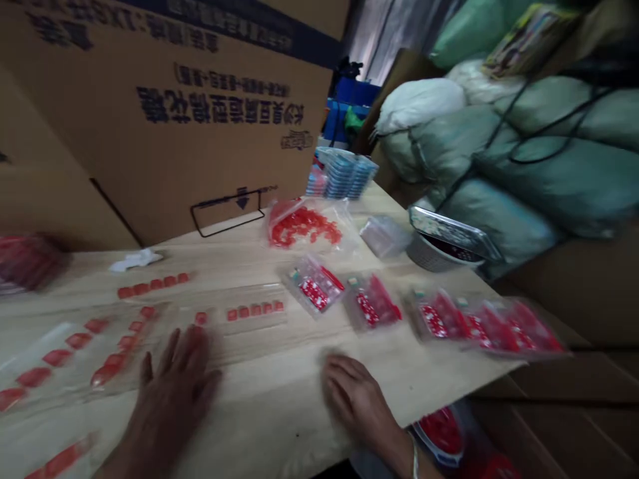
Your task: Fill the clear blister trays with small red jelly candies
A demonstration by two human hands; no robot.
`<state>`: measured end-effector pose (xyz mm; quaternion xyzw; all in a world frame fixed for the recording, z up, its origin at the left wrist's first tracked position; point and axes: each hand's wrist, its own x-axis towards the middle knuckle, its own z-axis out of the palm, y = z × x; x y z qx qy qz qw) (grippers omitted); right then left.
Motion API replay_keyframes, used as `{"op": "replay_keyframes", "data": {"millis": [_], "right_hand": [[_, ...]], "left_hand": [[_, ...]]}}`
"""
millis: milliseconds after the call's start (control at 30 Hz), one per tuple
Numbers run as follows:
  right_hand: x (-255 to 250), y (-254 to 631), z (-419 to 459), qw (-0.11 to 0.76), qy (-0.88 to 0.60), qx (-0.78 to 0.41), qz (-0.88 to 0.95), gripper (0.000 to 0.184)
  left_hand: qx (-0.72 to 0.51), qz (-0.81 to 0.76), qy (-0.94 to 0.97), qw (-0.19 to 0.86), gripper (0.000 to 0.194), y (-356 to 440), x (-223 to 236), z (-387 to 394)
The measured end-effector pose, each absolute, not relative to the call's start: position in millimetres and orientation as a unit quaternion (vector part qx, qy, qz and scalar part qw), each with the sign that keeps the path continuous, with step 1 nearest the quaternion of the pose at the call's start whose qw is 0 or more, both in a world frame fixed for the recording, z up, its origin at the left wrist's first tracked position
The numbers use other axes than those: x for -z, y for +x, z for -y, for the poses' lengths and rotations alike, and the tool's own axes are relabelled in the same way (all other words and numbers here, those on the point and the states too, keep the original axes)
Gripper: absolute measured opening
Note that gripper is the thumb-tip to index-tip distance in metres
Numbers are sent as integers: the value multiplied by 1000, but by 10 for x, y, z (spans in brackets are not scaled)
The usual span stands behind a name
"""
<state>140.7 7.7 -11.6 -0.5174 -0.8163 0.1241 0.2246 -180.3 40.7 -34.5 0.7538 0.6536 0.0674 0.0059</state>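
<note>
Left hand [172, 399] is lying palm-down with its fingers spread, slightly blurred, and is gripping nothing that shows. Right hand [357, 399] is resting palm-down with its fingers loosely together, also pinching nothing, on a pale wooden counter [294, 392]; a silver bangle [414, 466] is circling its wrist. Both hands are lying near the counter's front edge. A single small red square piece [200, 318] is sitting just beyond the fingers of the left hand, beside a row of red square pieces in a clear plastic strip [252, 310]. Further rows of red pieces in clear plastic sheets [94, 352] are lying just left of the same hand. Beyond the right hand, small clear zip bags with red-and-white contents [314, 285] are lining the counter toward the right. Behind them, a clear bag of loose red pieces [304, 226] and a stack of blue packets in clear wrap [344, 174] are standing near a large brown cardboard carton [200, 133]. Bulging pale green sacks [549, 173] are filling the upper right of the view.
</note>
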Motion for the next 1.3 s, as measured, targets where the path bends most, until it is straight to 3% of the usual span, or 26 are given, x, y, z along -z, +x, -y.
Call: {"op": "replay_keyframes", "data": {"millis": [100, 233, 333, 400, 467, 600, 700, 833, 933, 1000, 1100, 1200, 1300], "right_hand": [[31, 1519, -29, 215, -512, -157, 816, 27], [-260, 1476, -477, 238, -542, -104, 799, 39], [-393, 1383, -1056, 192, -607, -62, 768, 96], [-393, 1344, -1384, 134, -638, -75, 754, 114], [-355, 1350, -1585, 116, -647, -73, 750, 112], [-334, 1420, -1592, 177, -628, -12, 757, 95], [-356, 1369, -1346, 208, -577, -3, 790, 87], [-244, 1141, -789, 181, -471, -104, 857, 88], [-140, 1034, -525, 89, -367, -205, 903, 96], [-141, 1056, -629, 66, -359, -206, 908, 95], [-233, 1213, -1133, 108, -514, -100, 845, 89], [-313, 1375, -1633, 76, -604, -81, 790, 95], [-351, 1425, -1798, 86, -597, -87, 793, 95]], "left_hand": [[-129, -622, 771, 47, 59, -1506, 93, -690], [-254, -578, 743, 221, 61, -782, -276, -1414], [-268, -590, 723, 241, 51, -342, -355, -1899], [-276, -589, 718, 247, 44, -228, -324, -2050], [-294, -585, 713, 252, 43, -256, -264, -2048], [-338, -589, 689, 252, 51, -516, -172, -1707], [-433, -589, 583, 355, 56, -670, -174, -1300], [-526, -569, 389, 498, 61, -810, -128, -695], [-500, -646, 361, 450, 57, -931, 10, -185], [-460, -700, 376, 395, 50, -1003, 127, 126], [-420, -751, 445, 247, 49, -1073, 258, 433], [-355, -745, 560, 78, 47, -1100, 270, 459], [-301, -697, 651, 25, 36, -1094, 193, 168]]}}
